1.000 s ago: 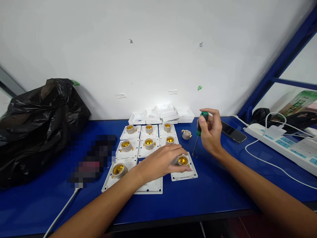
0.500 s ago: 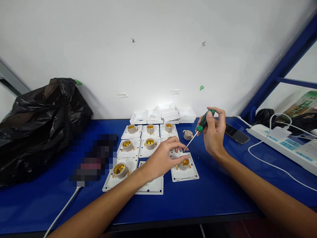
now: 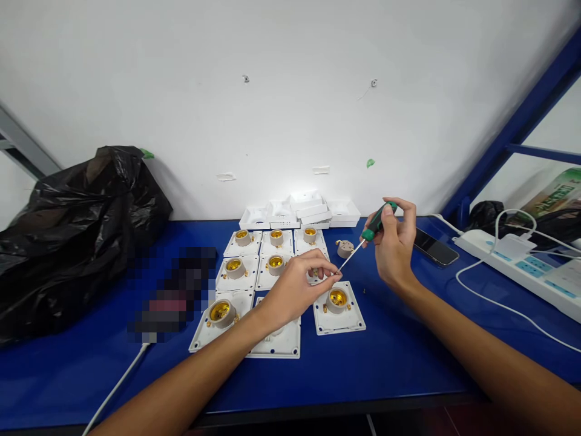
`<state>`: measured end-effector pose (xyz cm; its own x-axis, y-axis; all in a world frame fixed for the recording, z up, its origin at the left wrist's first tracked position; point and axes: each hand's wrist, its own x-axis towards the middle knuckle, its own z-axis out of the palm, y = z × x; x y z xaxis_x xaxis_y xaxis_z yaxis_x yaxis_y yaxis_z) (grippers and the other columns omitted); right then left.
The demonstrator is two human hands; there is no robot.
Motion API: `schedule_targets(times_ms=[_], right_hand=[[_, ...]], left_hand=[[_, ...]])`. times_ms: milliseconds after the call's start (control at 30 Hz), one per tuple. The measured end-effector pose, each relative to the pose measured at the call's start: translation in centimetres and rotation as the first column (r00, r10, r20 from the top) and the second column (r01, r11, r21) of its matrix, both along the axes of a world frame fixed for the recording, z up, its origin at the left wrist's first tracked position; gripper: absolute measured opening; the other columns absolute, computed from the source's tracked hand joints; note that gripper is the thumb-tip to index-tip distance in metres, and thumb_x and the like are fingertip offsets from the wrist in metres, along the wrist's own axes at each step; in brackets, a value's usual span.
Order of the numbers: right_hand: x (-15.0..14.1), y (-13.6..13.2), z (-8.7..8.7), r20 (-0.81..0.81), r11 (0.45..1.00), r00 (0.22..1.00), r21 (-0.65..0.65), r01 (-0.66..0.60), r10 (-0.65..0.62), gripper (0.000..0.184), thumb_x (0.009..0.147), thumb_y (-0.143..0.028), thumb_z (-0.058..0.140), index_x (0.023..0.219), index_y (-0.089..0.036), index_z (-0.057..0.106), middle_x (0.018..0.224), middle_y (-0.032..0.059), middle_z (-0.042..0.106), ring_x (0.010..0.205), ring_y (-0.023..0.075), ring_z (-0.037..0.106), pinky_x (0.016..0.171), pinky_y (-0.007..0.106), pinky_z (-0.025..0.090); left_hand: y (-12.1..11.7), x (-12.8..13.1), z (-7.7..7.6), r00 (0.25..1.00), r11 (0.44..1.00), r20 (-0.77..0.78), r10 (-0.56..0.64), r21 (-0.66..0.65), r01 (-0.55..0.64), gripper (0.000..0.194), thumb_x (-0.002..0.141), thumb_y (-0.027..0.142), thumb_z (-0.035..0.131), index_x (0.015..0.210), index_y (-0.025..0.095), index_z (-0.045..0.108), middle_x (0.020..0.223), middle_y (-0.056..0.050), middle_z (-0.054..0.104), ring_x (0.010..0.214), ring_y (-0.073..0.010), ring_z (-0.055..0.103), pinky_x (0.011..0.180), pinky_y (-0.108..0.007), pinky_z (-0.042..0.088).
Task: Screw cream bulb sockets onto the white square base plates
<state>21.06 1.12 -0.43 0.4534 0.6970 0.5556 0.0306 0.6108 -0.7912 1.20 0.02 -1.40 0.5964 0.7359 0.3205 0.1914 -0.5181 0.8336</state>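
My right hand [image 3: 396, 242] grips a screwdriver [image 3: 374, 225] by its green and black handle, the shaft slanting down to the left. At its tip, the thumb and fingertips of my left hand [image 3: 305, 280] are pinched together; whatever lies between them is too small to make out. Just below these fingertips, a white square base plate [image 3: 351, 322] lies flat, a lamp socket [image 3: 338, 300] with a gold inside standing on it. A loose socket piece [image 3: 345, 248] rests beyond the screwdriver shaft. A tiny screw-like bit [image 3: 364, 291] is on the table.
Several more plates with sockets, such as this lamp socket [image 3: 222, 313], stand in rows at left. White covers [image 3: 313, 209] are stacked by the wall. A phone [image 3: 436, 247] and power strip [image 3: 521, 266] lie right; a black plastic bag [image 3: 82, 242] sits far left.
My left thumb has moved up and closed against the fingertips at the screwdriver tip, uncovering the socket below. My right hand keeps hold of the screwdriver, almost unmoved.
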Motion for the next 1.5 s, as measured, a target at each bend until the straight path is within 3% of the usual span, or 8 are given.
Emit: schedule_targets(times_ms=[467,867,1167,1367,1500], right_hand=[[-0.1,-0.1,0.0,0.003,1.000,1.000,0.022,-0.004,0.004,0.021,0.097,-0.041,0.061,0.113,-0.030,0.052,0.067,-0.0065,0.055,0.046,0.0093,0.049,0.040,0.022,0.041],[-0.6,-1.0,0.1,0.171,0.986,0.983,0.165,0.031,-0.059,0.021,0.102,-0.039,0.053,0.120,-0.031,0.047,0.076,-0.0030,0.058,0.069,0.0158,0.063,0.063,0.032,0.053],[-0.3,-1.1,-0.2,0.250,0.968,0.967,0.250,-0.023,-0.041,0.022,0.103,-0.036,0.049,0.124,-0.030,0.047,0.084,0.0006,0.064,0.077,0.0178,0.066,0.068,0.036,0.056],[-0.1,-1.3,0.3,0.353,0.967,0.936,0.242,-0.077,-0.013,0.023,0.102,-0.033,0.052,0.125,-0.032,0.049,0.082,0.0001,0.059,0.063,0.0153,0.063,0.048,0.029,0.054],[0.2,-1.3,0.4,0.370,0.978,0.929,0.197,-0.070,-0.008,0.030,0.101,-0.033,0.054,0.131,-0.033,0.053,0.080,0.0010,0.056,0.055,0.0146,0.058,0.043,0.031,0.052]], left_hand=[[-0.2,0.1,0.3,0.997,0.996,0.009,0.075,0.044,-0.075,0.013,0.091,0.029,0.069,0.081,0.021,0.070,0.082,0.000,0.067,0.076,-0.0149,0.058,0.070,-0.031,0.044],[-0.1,0.2,0.5,0.989,0.990,-0.038,0.143,0.003,-0.143,0.017,0.090,0.027,0.068,0.074,0.020,0.067,0.075,0.002,0.067,0.070,-0.0141,0.054,0.068,-0.031,0.041],[0.2,0.2,0.0,0.986,0.987,-0.032,0.162,-0.008,-0.162,0.016,0.090,0.028,0.068,0.077,0.021,0.073,0.077,0.000,0.068,0.071,-0.0146,0.055,0.067,-0.030,0.042],[0.4,0.1,-0.5,0.980,0.977,-0.005,0.198,0.079,-0.197,0.013,0.090,0.023,0.068,0.078,0.020,0.072,0.074,0.002,0.063,0.068,-0.0130,0.053,0.066,-0.028,0.043],[0.2,0.2,-0.6,0.981,0.971,-0.006,0.195,0.141,-0.192,0.012,0.092,0.020,0.066,0.080,0.019,0.071,0.078,0.001,0.063,0.071,-0.0132,0.057,0.068,-0.029,0.045]])
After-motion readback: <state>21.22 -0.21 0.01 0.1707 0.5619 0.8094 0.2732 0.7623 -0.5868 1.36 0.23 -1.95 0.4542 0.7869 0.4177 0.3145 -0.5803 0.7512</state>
